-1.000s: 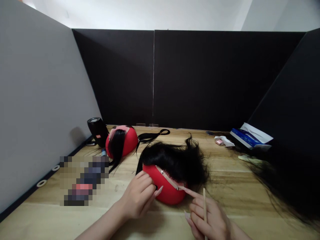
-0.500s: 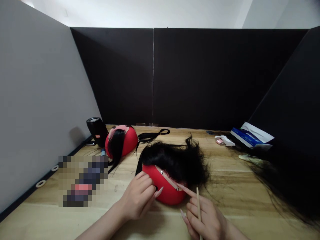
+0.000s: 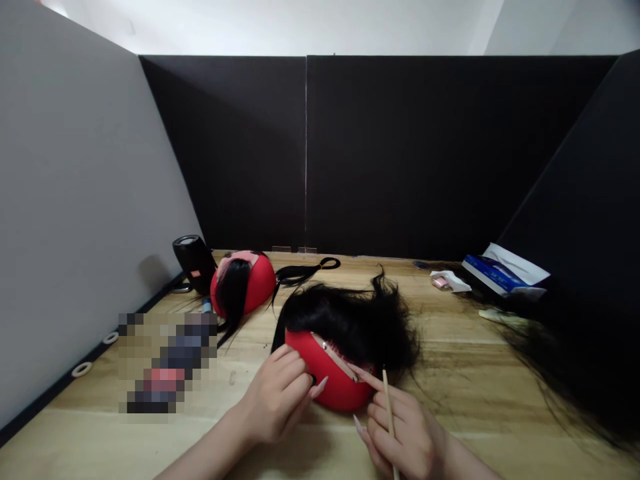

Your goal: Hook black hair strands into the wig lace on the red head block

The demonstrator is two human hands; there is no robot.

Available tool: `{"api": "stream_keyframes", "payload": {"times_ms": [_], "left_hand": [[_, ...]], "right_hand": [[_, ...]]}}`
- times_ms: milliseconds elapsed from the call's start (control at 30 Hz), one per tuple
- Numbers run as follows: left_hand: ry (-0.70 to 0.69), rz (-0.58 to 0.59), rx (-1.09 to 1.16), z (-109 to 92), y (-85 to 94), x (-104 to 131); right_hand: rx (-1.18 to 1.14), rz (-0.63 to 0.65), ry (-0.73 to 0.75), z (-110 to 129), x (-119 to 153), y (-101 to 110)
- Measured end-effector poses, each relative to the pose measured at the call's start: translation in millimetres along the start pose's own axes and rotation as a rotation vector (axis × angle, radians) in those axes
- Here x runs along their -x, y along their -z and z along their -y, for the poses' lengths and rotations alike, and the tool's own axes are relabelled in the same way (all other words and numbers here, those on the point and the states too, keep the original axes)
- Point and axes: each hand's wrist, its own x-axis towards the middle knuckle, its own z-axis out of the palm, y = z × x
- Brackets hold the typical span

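A red dome-shaped form (image 3: pixel 340 390) lies on the table at the centre, with long black hair (image 3: pixel 350 320) spread over its far side. Along the hair's edge runs a pale band (image 3: pixel 333 357) with small metal pins. My left hand (image 3: pixel 280 393) is closed at the form's left side; a small black thing shows by its fingers, too hidden to name. The right hand (image 3: pixel 400 420) holds a thin wooden stick (image 3: pixel 389 407) between its fingers, and its extended index finger touches the band's right part.
Behind on the left stand another red form (image 3: pixel 260 280) with black hair and a black cylindrical speaker (image 3: pixel 193 263). Tape rings (image 3: pixel 83 369) lie at left. At right are a blue tissue box (image 3: pixel 503 273) and loose hair (image 3: pixel 565 353). Dark partitions enclose the table.
My right hand has shifted slightly left, and the stick has moved left with it and leans more. The left hand has barely moved.
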Motion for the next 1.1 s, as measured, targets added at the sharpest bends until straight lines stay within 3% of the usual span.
{"api": "stream_keyframes", "payload": {"times_ms": [733, 1100], "left_hand": [[-0.001, -0.001, 0.008, -2.1, 3.0, -1.0], [-0.015, -0.014, -0.005, -2.7, 2.5, -2.5]], "right_hand": [[-0.060, -0.003, 0.064, -7.9, -17.9, -15.8], [-0.096, 0.101, 0.122, 14.8, 4.9, -28.7]]}}
